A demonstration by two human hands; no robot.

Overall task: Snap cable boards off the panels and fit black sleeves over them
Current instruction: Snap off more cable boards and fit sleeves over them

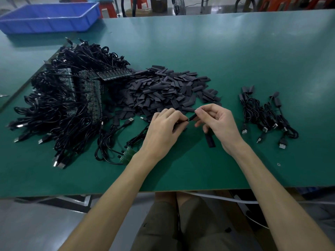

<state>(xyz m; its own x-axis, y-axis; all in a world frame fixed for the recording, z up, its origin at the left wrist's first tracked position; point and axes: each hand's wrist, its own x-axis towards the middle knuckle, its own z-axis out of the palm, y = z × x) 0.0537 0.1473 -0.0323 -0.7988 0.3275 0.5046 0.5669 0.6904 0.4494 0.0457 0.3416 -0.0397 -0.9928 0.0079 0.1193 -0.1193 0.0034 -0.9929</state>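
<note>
A blue bin (pixel 49 17) sits at the far left corner of the green tabletop (pixel 253 51); the part of its inside that shows is plain blue.

On the left lies a big tangle of black cables (pixel 54 109), with dark panels (pixel 90 91) stacked among them and USB plugs sticking out at the near edge. Just right of it, touching, is a sleeve heap (pixel 163 91) of flat black pieces that reaches to just behind the hands. Well to the right is a small bunch of sleeved cables (pixel 266 115), coiled, plugs toward the near edge. A green panel strip (pixel 129 154) with a few cables still attached lies beside the left forearm, partly hidden by it. A spare sleeve (pixel 210 140) lies flat on the tabletop under the right hand. Red stools and a cardboard box stand beyond the far edge.

The hands meet above the tabletop in front of the heap. The right hand (pixel 219 122) pinches a black sleeve (pixel 193 116) between thumb and forefinger, its open end pointing left. The left hand (pixel 163 127) pinches the board (pixel 186 120) at a cable's end – only its tip shows past the fingertips, right at the sleeve's mouth. Whether it has entered the sleeve I cannot tell.
</note>
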